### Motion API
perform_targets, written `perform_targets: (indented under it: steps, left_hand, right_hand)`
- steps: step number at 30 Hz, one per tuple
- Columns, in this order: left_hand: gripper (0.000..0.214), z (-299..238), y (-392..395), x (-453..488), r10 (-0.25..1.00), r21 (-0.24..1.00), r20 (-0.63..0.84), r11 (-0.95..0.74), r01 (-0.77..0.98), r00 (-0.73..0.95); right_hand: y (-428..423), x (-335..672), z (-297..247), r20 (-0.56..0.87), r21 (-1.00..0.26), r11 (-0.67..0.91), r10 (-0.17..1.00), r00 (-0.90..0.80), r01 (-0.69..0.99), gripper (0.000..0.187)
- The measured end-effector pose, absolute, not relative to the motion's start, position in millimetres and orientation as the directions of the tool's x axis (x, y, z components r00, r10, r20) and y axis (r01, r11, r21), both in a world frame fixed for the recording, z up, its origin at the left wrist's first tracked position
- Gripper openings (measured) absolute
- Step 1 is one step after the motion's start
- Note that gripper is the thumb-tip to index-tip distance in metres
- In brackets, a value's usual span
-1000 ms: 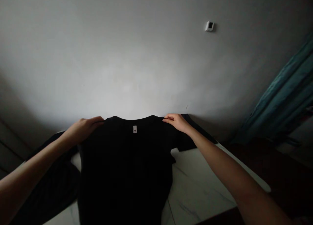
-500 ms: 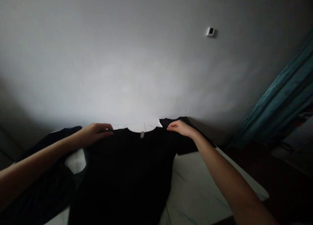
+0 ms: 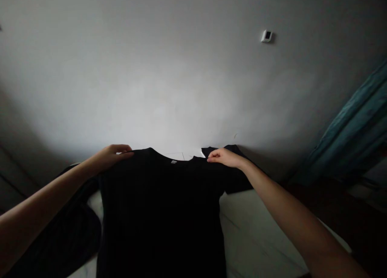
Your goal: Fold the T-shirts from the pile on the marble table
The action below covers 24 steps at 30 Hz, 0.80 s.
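A black T-shirt (image 3: 163, 213) hangs spread in front of me, its neckline toward the wall with a small white tag (image 3: 173, 162) at the collar. My left hand (image 3: 110, 156) pinches the shirt's left shoulder. My right hand (image 3: 225, 157) pinches the right shoulder, fingers pressed together. The right sleeve sticks out beyond my right wrist. The shirt's lower part drops out of the bottom of the view.
A white marble-patterned table (image 3: 256, 237) lies under the shirt against a pale wall. More dark cloth (image 3: 63, 233) is heaped at the left. A teal curtain (image 3: 353, 137) hangs at the right. A small white device (image 3: 266, 36) is on the wall.
Both hands kept their grip while the shirt dipped toward the table and then rose again. The collar tag now shows only as a small edge. The view shifted slightly left.
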<state>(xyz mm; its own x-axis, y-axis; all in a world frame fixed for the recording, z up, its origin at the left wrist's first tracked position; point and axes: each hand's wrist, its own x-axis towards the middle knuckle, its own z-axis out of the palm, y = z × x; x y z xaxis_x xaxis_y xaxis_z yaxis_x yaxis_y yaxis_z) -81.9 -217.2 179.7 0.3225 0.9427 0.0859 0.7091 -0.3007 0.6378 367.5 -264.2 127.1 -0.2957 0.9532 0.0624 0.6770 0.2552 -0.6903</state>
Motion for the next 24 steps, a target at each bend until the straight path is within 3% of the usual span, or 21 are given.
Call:
perform_targets:
  steps: [5, 9, 18, 24]
  left_hand:
    - [0.046, 152, -180, -95, 0.938, 0.656, 0.069, -0.299, 0.693, 0.339]
    - [0.041, 118, -137, -96, 0.932, 0.551, 0.163, -0.358, 0.754, 0.323]
    - [0.031, 36, -35, -99, 0.924, 0.330, 0.185, -0.378, 0.865, 0.334]
    - [0.027, 0, 8, -93, 0.962, 0.326, 0.005, -0.259, 0.909, 0.272]
  right_hand:
    - [-225, 356, 114, 0.243, -0.718, 0.312, 0.950, -0.195, 0.622, 0.052]
    - [-183, 347, 92, 0.349, -0.606, 0.338, 0.926, -0.141, 0.720, 0.045]
    - [-99, 316, 11, 0.273, -0.345, 0.164, 0.960, -0.068, 0.924, 0.028]
    - [-60, 308, -27, 0.185, -0.252, 0.101, 0.981, -0.054, 0.962, 0.024]
